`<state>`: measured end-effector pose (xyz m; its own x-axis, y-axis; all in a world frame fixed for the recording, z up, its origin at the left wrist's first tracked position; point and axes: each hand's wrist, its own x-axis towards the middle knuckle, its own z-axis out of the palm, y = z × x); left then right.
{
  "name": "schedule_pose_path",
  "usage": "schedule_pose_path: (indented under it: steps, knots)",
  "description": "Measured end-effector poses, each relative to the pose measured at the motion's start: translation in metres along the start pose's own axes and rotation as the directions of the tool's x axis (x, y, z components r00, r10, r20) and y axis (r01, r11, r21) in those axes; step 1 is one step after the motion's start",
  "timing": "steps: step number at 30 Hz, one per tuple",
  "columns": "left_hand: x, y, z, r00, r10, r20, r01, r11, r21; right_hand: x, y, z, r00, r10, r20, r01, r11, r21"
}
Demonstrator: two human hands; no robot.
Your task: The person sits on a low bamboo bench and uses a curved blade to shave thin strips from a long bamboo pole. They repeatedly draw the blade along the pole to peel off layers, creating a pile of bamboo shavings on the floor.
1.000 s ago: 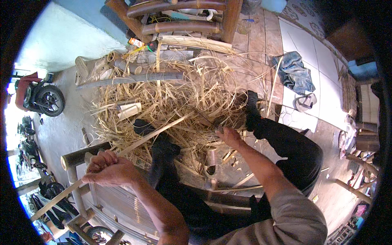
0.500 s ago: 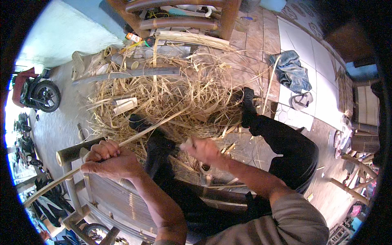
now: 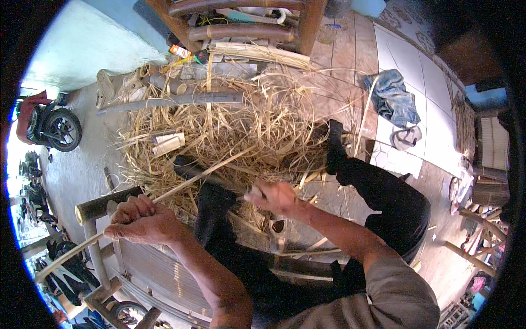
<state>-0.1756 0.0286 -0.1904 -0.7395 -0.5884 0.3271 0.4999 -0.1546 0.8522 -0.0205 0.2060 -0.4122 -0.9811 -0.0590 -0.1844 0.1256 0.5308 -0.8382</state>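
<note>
A long, thin bamboo strip (image 3: 204,174) slants across my lap, from the pile of shavings down to the lower left. My left hand (image 3: 143,220) is closed round it, with its rear part sticking out past the hand. My right hand (image 3: 278,198) forms a fist over my lap, to the right of the strip and apart from my left hand. A blurred greyish shape reaches from that fist toward the strip; I cannot make out what it is. Both my dark-trousered legs are spread, with the shavings (image 3: 219,123) between and beyond my feet.
I sit on a bamboo bench (image 3: 112,205). A grey split pole (image 3: 170,102) lies over the shavings. Beyond stands a brown bamboo frame (image 3: 241,33). Denim cloth (image 3: 395,101) lies on the tiles at right, and a motorbike (image 3: 59,129) is parked at far left.
My right hand has moved slightly to the right. The left hand has shifted a little down and left, still gripping the strip.
</note>
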Motion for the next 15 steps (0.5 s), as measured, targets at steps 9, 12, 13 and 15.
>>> schedule_pose_path:
  steps: [9, 12, 13, 15]
  knots:
    - [-0.006, 0.000, 0.013, 0.999, 0.030, -0.033, -0.028, 0.999, 0.043, -0.010, 0.046, -0.004, 0.985, 0.147, -0.089, -0.139, 0.986, 0.092]
    - [-0.009, 0.004, 0.016, 0.995, 0.050, 0.092, -0.054, 0.998, 0.038, -0.003, 0.030, 0.006, 0.959, 0.210, -0.190, -0.200, 0.977, 0.069]
    - [-0.011, 0.006, 0.016, 0.998, 0.032, 0.049, -0.034, 0.999, 0.042, 0.000, 0.026, 0.009, 0.948, 0.290, -0.128, -0.285, 0.957, 0.056]
    - [-0.010, 0.007, 0.016, 0.999, 0.038, 0.010, -0.039, 0.998, 0.044, 0.006, 0.025, 0.008, 0.957, 0.212, -0.200, -0.216, 0.976, 0.003]
